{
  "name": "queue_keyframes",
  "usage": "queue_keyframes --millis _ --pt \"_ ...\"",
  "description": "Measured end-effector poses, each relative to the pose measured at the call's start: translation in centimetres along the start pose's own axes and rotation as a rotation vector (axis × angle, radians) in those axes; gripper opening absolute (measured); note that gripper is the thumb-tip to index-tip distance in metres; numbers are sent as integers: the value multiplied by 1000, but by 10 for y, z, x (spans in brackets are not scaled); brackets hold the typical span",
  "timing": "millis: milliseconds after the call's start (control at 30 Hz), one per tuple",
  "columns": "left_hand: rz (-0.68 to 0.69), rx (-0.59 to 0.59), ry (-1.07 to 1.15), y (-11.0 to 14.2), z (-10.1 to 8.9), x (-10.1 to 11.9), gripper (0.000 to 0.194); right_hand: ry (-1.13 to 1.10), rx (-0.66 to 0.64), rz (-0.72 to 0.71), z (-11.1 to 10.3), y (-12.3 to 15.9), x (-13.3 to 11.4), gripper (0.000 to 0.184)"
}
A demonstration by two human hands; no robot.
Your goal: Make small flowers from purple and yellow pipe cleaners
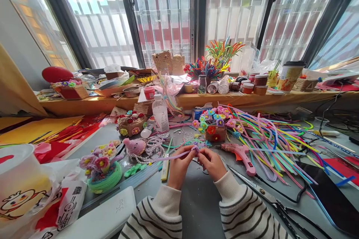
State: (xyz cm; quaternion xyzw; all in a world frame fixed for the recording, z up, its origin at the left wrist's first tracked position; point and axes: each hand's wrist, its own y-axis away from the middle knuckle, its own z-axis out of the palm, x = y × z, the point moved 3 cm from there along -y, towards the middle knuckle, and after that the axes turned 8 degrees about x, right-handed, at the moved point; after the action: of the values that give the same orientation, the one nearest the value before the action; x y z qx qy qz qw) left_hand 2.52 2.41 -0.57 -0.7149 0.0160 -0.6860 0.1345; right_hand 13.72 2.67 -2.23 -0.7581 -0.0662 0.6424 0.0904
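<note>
A big pale tub (33,173) with a cartoon print stands far left of the grip, its contents hidden. Well beyond the grip to the right is a paper cup (290,76) under a black lid. Beyond and left, a clear bottle (160,115) stands upright; its fill is unclear. Left of it, a twine basket (129,129) holds red and coloured blooms; just beyond the grip, rightward, a brown woven box (215,134) brims with fuzzy flowers. Nearer left, a green pot (105,180) carries pink and lilac flowers. The left hand (179,166) and right hand (213,163) meet, fingertips pinching a lilac fuzzy piece (196,149) between them.
</note>
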Motion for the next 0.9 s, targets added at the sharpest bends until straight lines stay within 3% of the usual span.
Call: queue_keyframes --millis 300,500,667,900 --pt "276 37 -260 4 2 8 16 -53 39 53 0 1 2 24" --pt "489 13 -432 8 6 11 13 -175 102 172 3 -3 11 22" --pt "553 -8 -437 9 9 10 14 -215 115 281 5 -5 16 22" --pt "561 21 -453 9 7 10 14 -165 134 249 3 -2 13 22"
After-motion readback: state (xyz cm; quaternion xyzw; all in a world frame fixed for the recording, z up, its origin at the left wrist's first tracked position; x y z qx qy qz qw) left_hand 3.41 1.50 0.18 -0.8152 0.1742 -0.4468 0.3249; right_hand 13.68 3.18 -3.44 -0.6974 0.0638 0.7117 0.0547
